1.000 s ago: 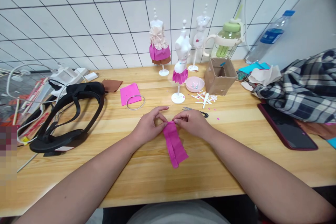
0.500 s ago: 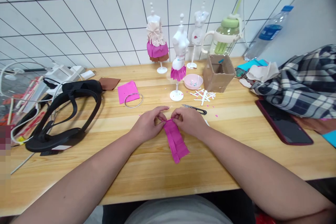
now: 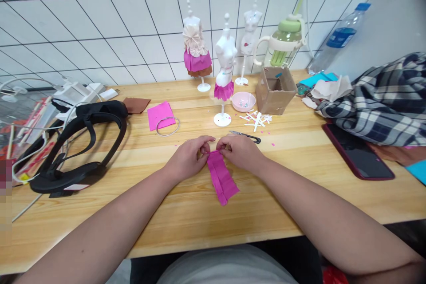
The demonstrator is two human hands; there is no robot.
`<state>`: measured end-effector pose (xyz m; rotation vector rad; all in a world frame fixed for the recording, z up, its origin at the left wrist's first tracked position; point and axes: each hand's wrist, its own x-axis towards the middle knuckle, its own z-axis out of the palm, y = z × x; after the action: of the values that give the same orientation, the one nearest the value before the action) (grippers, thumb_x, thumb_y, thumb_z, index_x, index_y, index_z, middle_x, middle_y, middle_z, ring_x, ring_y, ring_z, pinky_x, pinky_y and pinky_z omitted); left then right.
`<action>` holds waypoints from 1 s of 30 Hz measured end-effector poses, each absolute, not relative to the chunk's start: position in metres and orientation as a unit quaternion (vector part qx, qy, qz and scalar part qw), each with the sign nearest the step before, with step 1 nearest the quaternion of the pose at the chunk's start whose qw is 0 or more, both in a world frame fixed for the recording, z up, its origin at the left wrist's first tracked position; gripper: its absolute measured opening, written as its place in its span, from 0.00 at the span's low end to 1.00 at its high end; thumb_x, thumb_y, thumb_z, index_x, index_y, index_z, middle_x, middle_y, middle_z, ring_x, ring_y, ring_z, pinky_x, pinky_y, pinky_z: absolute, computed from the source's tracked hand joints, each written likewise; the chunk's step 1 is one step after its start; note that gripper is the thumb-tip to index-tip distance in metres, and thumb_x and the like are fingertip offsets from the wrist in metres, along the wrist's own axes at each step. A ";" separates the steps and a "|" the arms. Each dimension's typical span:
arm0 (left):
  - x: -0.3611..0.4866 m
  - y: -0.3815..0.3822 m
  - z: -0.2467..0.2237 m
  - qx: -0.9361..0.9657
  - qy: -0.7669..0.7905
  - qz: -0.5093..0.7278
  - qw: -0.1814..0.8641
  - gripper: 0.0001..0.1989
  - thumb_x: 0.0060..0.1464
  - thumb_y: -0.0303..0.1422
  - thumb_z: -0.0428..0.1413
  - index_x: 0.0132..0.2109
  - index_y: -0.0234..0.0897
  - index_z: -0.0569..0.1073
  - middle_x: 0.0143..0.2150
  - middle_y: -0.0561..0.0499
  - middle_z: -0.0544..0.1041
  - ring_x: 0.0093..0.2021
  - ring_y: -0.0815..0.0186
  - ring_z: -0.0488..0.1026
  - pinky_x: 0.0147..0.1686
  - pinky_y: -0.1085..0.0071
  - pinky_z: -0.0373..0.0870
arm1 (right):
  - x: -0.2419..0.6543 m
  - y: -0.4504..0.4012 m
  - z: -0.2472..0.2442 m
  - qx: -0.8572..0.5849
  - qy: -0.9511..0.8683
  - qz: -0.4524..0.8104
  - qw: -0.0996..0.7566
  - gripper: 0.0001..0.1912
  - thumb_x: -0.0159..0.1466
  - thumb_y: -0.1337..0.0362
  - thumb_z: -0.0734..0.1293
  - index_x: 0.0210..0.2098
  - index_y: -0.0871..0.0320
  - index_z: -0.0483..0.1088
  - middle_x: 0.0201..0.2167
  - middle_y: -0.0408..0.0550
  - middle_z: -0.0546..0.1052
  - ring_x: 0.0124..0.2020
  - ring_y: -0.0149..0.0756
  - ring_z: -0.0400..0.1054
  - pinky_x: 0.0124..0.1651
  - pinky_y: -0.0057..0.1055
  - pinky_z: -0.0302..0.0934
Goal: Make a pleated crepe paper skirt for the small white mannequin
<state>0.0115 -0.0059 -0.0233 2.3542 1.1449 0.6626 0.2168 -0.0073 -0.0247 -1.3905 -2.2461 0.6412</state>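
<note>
A magenta strip of crepe-like material (image 3: 222,179) hangs down toward me over the wooden table, its top edge folded narrow. My left hand (image 3: 193,156) pinches the top left corner between thumb and finger. At the top right corner my right hand (image 3: 240,151) pinches the same strip. Just beyond my right hand lie small black-handled snips (image 3: 253,138). A white mini mannequin (image 3: 226,55) with a magenta ruffle round its hips stands beyond both hands. Left of it, another mannequin (image 3: 196,49) wears a cream top and a magenta and brown skirt.
Behind are a third mannequin (image 3: 249,31), pink bowl (image 3: 244,102), cardboard box (image 3: 276,93), white sticks (image 3: 257,120) and green-lidded jug (image 3: 285,42). A black headset (image 3: 80,151), magenta squares (image 3: 159,114) and a wire ring (image 3: 168,127) lie left; a phone (image 3: 359,153) and plaid cloth (image 3: 382,102) right.
The view has shifted slightly, so the objects at the back sit a little higher and further left. Both hands keep their pinch on the magenta strip, with barely any movement.
</note>
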 end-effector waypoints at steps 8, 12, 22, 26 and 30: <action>0.010 -0.005 -0.027 0.852 0.390 0.255 0.238 0.19 0.52 0.23 0.53 0.51 0.41 0.63 0.34 0.55 0.78 0.35 0.66 0.76 0.39 0.69 0.69 | 0.219 -0.012 -0.018 -0.466 -0.860 0.155 0.139 0.12 0.65 0.70 0.61 0.37 0.56 0.77 0.36 0.47 0.77 0.41 0.36 0.69 0.40 0.29 0.56; 0.007 -0.004 -0.025 0.874 0.369 0.230 0.219 0.19 0.52 0.24 0.54 0.51 0.42 0.62 0.35 0.56 0.81 0.40 0.64 0.77 0.44 0.66 0.66 | 0.222 -0.014 -0.012 -0.457 -0.877 0.121 0.091 0.13 0.66 0.68 0.60 0.39 0.55 0.77 0.37 0.47 0.77 0.39 0.36 0.71 0.36 0.30 0.56; -0.001 -0.006 -0.006 0.906 0.353 0.151 0.179 0.18 0.54 0.26 0.52 0.52 0.42 0.62 0.41 0.54 0.83 0.49 0.57 0.74 0.49 0.58 0.58 | 0.224 -0.013 -0.012 -0.521 -0.826 0.164 0.140 0.13 0.67 0.66 0.60 0.44 0.54 0.76 0.40 0.46 0.77 0.42 0.34 0.71 0.42 0.28 0.59; -0.001 -0.006 -0.012 0.899 0.355 0.167 0.193 0.18 0.54 0.25 0.53 0.51 0.42 0.62 0.40 0.55 0.83 0.48 0.58 0.74 0.50 0.58 0.59 | 0.221 -0.013 -0.016 -0.506 -0.834 0.167 0.143 0.09 0.66 0.63 0.63 0.39 0.53 0.76 0.40 0.46 0.75 0.40 0.34 0.70 0.40 0.28 0.57; -0.001 -0.004 -0.017 0.862 0.376 0.250 0.231 0.16 0.54 0.28 0.55 0.50 0.40 0.65 0.43 0.50 0.81 0.47 0.60 0.75 0.50 0.60 0.65 | 0.221 -0.014 -0.013 -0.505 -0.836 0.176 0.124 0.06 0.64 0.66 0.64 0.35 0.55 0.75 0.38 0.47 0.75 0.40 0.35 0.69 0.38 0.28 0.56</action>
<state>-0.0007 -0.0044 -0.0173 2.3691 1.0344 0.6872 0.2212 -0.0140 -0.0129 -1.4723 -2.4358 0.5125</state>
